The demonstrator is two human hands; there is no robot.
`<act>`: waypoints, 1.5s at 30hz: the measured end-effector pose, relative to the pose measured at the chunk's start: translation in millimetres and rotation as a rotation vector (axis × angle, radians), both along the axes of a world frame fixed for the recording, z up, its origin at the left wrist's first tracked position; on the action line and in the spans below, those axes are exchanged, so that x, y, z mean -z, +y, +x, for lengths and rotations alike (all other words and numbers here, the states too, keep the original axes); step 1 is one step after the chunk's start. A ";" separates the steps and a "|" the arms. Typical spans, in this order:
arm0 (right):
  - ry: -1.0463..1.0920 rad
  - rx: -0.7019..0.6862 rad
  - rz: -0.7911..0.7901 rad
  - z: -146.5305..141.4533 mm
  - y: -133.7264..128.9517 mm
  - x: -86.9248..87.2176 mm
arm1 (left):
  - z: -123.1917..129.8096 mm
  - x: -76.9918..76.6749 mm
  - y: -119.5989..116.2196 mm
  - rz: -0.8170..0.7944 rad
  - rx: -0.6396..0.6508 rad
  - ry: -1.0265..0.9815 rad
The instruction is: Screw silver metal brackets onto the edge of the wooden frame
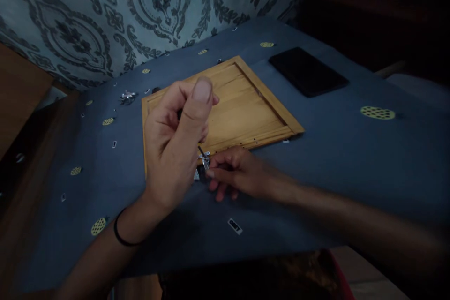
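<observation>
My left hand [176,143] is raised in front of the wooden panel [242,98], its fingers curled and thumb on top. It is closed around what looks like a screwdriver [201,151]; only a thin dark shaft shows below the fist, and the handle is mostly hidden. The shaft points down at a small silvery metal hinge [206,163] at the panel's near edge. My right hand [239,173] pinches this hinge between thumb and fingers from the right. Small dark holes dot the panel's near edge, right of the hinge.
Several metal pieces lie in a small pile [128,97] at the left on the blue patterned tablecloth [337,150]. A flat black tablet-like slab [307,71] lies at the back right. Behind the table hangs a patterned curtain or wall covering [158,4].
</observation>
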State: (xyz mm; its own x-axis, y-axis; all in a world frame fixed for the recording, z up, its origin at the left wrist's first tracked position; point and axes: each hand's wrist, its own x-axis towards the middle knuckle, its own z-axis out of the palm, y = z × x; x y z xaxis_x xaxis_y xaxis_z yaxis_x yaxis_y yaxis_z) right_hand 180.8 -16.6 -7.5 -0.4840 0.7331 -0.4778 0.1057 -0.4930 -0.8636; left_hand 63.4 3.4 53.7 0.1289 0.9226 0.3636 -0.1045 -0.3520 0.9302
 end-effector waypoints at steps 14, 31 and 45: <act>-0.040 0.007 -0.017 -1.9 -0.4 -5.9 | -16.1 -11.2 26.1 -0.164 0.636 -0.012; 0.010 -0.009 -0.004 1.0 -1.2 3.1 | -22.5 -1.8 19.8 -0.074 0.540 0.074; 0.043 -0.007 0.003 2.0 -0.8 7.7 | -7.6 3.9 6.1 0.086 0.133 -0.151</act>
State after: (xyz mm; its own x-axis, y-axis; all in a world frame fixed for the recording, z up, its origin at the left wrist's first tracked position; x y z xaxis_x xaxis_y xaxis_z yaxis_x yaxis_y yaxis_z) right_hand 182.8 -17.4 -15.2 -0.5091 0.7311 -0.4542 0.0716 -0.4899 -0.8688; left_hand 55.8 9.5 49.8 0.1861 0.8659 0.4643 -0.2911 -0.4027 0.8678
